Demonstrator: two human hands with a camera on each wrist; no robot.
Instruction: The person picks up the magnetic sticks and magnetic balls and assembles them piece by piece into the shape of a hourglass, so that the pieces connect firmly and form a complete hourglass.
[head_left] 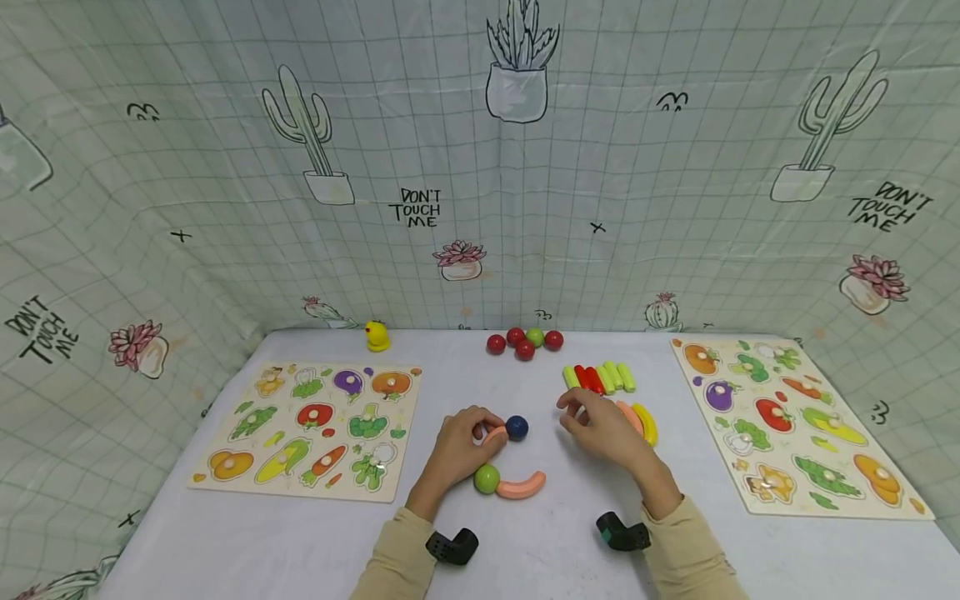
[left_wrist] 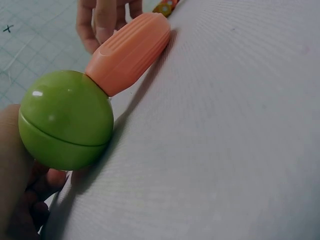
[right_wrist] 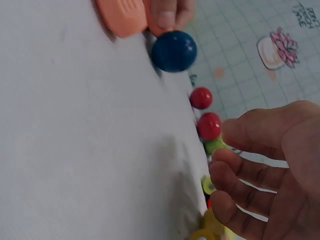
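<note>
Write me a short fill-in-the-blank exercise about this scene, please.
1. The left hand pinches a pink piece, its fingertips beside a ____ ball.
2. The free curved pink piece nearest the person touches a ____ ball.
3. The right hand holds ____.
4. The toy duck near the back edge is ____.

Missing words: blue; green; nothing; yellow.

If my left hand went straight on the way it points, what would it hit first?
Most likely the blue ball, just beyond the left hand and the orange piece it holds; whether they touch is unclear.
</note>
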